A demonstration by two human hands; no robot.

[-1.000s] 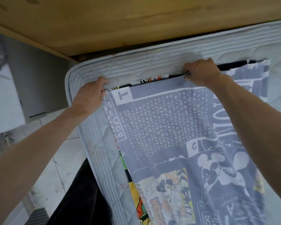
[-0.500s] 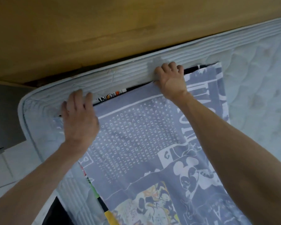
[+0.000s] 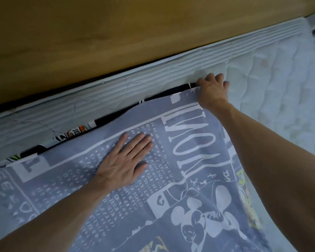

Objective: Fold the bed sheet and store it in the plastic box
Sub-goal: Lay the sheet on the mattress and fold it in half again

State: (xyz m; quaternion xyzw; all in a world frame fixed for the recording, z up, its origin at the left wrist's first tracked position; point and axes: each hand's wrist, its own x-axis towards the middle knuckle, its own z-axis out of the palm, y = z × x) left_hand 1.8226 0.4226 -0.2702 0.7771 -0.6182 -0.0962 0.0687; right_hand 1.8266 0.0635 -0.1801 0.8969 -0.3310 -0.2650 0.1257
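While the left hand (image 3: 124, 160) lies flat, fingers straight, on the bed sheet (image 3: 180, 179), the right hand (image 3: 212, 91) grasps its far right corner on the mattress (image 3: 262, 84).

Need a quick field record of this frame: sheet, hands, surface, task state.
sheet: grey printed bed sheet, folded over, colourful lower layer showing at far edge
surface: white quilted mattress beside a wooden board
left hand: flat, fingers straight, pressing the sheet
right hand: at the sheet's far corner, grip unclear
plastic box: not in view
task state: folding under way
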